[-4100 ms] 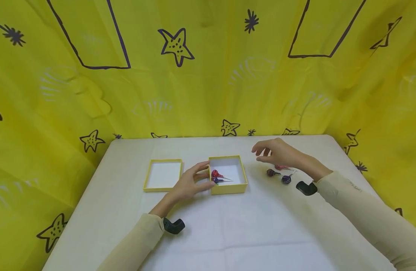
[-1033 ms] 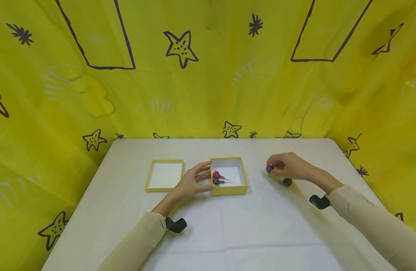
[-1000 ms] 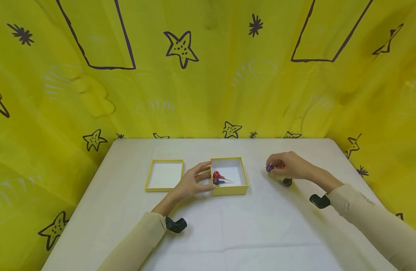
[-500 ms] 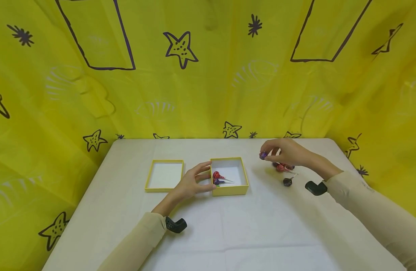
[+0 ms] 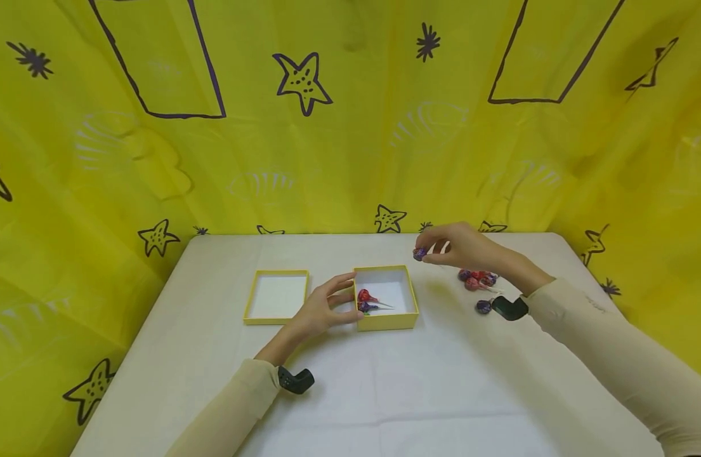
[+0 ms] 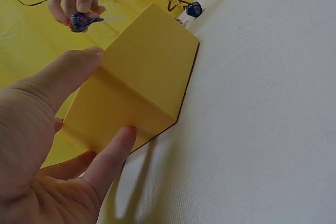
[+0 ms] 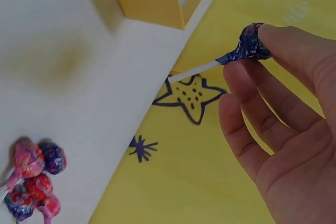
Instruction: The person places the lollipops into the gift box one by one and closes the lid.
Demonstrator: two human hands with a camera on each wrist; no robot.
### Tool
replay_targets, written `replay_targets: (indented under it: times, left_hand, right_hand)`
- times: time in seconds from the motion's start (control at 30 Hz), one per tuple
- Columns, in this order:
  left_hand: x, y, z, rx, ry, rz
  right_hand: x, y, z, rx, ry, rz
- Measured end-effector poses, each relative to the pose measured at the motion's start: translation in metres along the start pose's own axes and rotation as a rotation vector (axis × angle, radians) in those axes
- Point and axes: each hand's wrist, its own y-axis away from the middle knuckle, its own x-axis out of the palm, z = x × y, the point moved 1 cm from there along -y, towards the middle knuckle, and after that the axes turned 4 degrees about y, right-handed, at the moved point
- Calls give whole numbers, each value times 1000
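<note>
My right hand [image 5: 461, 246] pinches a purple-wrapped lollipop [image 7: 254, 43] by its candy head, in the air to the right of and behind the yellow box. Its white stick points away from the fingers in the right wrist view. With thumb and fingers spread around the left end, my left hand [image 5: 326, 309] holds the yellow box [image 6: 152, 51]; the thumb lies at the near corner and a fingertip presses the wall. Inside the open box lie a red lollipop [image 5: 365, 295] and a purple lollipop [image 5: 366, 307], at the left side.
A shallow yellow-rimmed lid [image 5: 277, 297] lies left of the box, white inside up. Several red and purple lollipops [image 7: 39, 187] are clustered on the white table [image 5: 327, 400] at the right, with a dark one [image 5: 483, 307] nearer. A yellow patterned curtain [image 5: 350, 139] surrounds the table.
My right hand has picked the purple lollipop out of the pile at the right, lifted it and moved left toward the box. My left hand has stayed on the box.
</note>
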Motion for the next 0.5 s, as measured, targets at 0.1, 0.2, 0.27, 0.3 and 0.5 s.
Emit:
replay_targets:
  times: [0.1, 0.2, 0.27, 0.3, 0.5]
  left_hand:
    - [0, 0, 0, 3, -1, -2]
    - [0, 0, 0, 5, 6, 2]
    - [0, 0, 0, 5, 9, 0]
    - [0, 0, -1, 1, 9, -3]
    - [-1, 1, 0, 8, 6, -10]
  right_hand:
    - [3, -8, 6, -6, -5, -3]
    - [7, -16, 13, -9, -17, -6]
    - [12, -20, 15, -20, -30, -8]
    - [14, -23, 17, -26, -39, -6]
    - [30, -32, 23, -32, -91, 26]
